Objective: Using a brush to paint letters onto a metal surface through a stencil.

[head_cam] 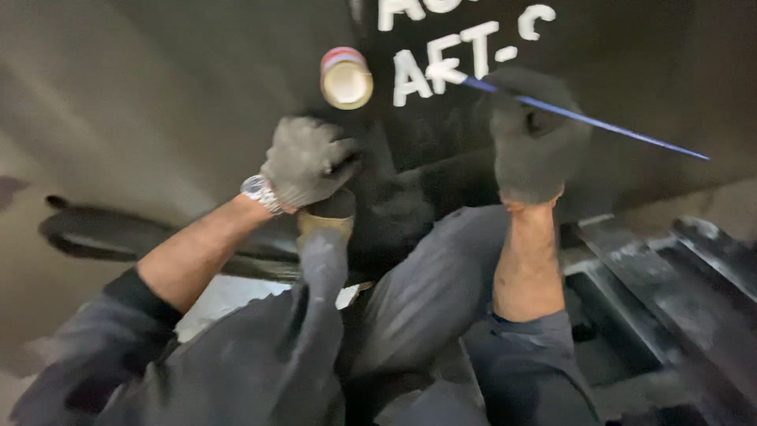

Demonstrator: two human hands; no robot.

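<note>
Nearest the lens: the person's bent knees in grey work trousers (pixel 410 300), w/ dark sleeves pushed up both forearms. Left hand (pixel 306 162), in a grey knit glove w/ a silver metal wristwatch (pixel 259 192) at the wrist, is curled shut and rests by the knee, just under a small round open tin of pale paint w/ a red rim (pixel 345 78); hand and tin are near but apart, and whether the fist grips anything can't be told. Right hand (pixel 535 138), in a darker grey glove, is closed round the long thin blue handle of a paintbrush (pixel 599 125), fingers pressed together on it; the handle runs out to the right past the fist, while the white-loaded bristle tip touches the big dark steel plate (pixel 197 87) amid white hand-painted letters (pixel 441 59). The plate fills the upper view, tilted. Lower right, dark metal beams (pixel 670 284) w/ pale smears lie side by side, well apart from both hands.
</note>
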